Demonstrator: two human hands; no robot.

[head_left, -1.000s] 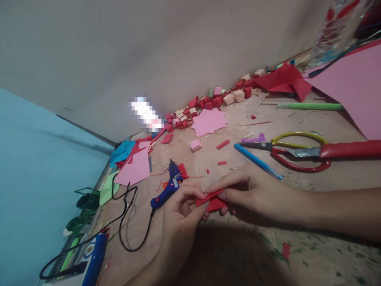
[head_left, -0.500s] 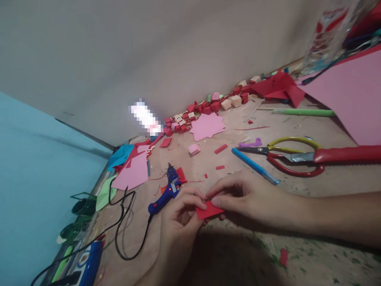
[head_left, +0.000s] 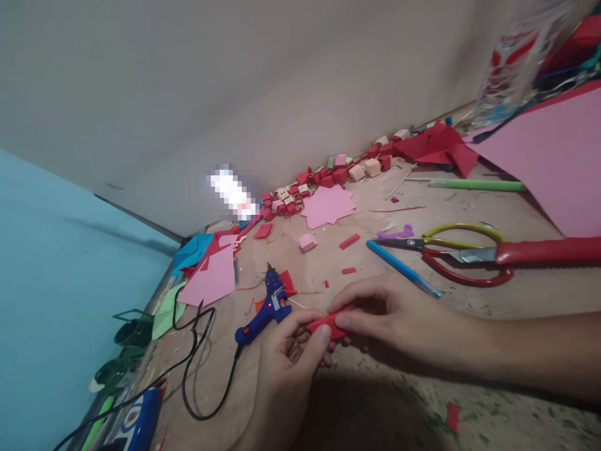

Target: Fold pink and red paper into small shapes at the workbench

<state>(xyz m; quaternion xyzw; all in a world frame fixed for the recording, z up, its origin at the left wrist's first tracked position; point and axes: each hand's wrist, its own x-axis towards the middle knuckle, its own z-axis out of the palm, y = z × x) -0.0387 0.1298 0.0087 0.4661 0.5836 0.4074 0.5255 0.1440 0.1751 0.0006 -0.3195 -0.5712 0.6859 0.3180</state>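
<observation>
Between my two hands is a small strip of red paper (head_left: 330, 324). My left hand (head_left: 288, 360) pinches its left end, with the thumb lying on top. At the right end, my right hand (head_left: 380, 313) grips it between thumb and fingers. Part of the paper is hidden under the thumbs. Just beyond my left hand lies a blue hot glue gun (head_left: 267, 307), its small light lit and a red paper scrap under its nozzle end. A blue pen (head_left: 404, 268) rests beyond my right hand.
Scissors (head_left: 462, 254) and a red-handled saw-edged tool (head_left: 544, 252) lie at the right. Small paper cubes (head_left: 300, 193) line the wall behind pink paper pieces (head_left: 328, 205). A black cord (head_left: 185, 382) loops at the left. A pink sheet (head_left: 554, 156) covers the right back.
The red paper was flatter and showed more of its face; now it looks narrower, folded or curled. My left thumb has moved onto its top. The view has shifted slightly.
</observation>
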